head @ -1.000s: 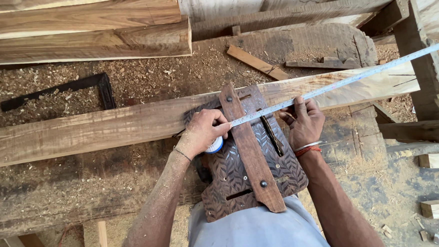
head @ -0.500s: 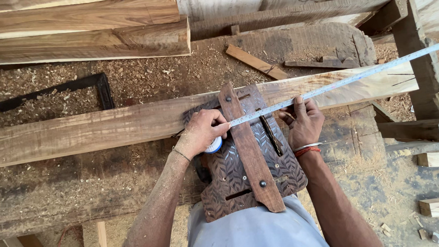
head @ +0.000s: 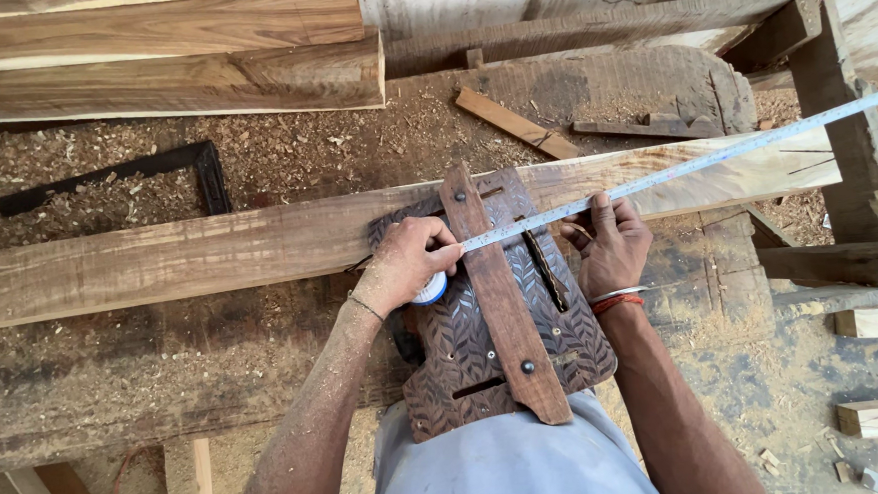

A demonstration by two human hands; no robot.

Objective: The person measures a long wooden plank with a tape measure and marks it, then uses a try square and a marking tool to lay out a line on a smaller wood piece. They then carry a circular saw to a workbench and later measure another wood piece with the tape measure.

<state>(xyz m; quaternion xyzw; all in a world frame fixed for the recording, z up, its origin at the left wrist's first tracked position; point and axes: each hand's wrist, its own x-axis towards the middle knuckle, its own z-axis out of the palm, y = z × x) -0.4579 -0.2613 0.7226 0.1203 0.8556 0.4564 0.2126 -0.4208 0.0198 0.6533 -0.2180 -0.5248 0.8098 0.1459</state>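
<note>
The tape measure (head: 675,169) runs as a pale blade from the left hand (head: 405,269) out to the far right, slanting over a carved wooden panel (head: 503,314) and a long plank (head: 209,254) lying left to right on the sawdust-covered workbench (head: 116,384). The left hand's fingers are curled shut around the tape's blue-and-white case at the blade's near end. The right hand (head: 609,248) lies just right of the panel's upright brown batten (head: 502,294), fingers loosely bent, fingertips pressing up against the blade; a black try square (head: 125,173) lies far left.
</note>
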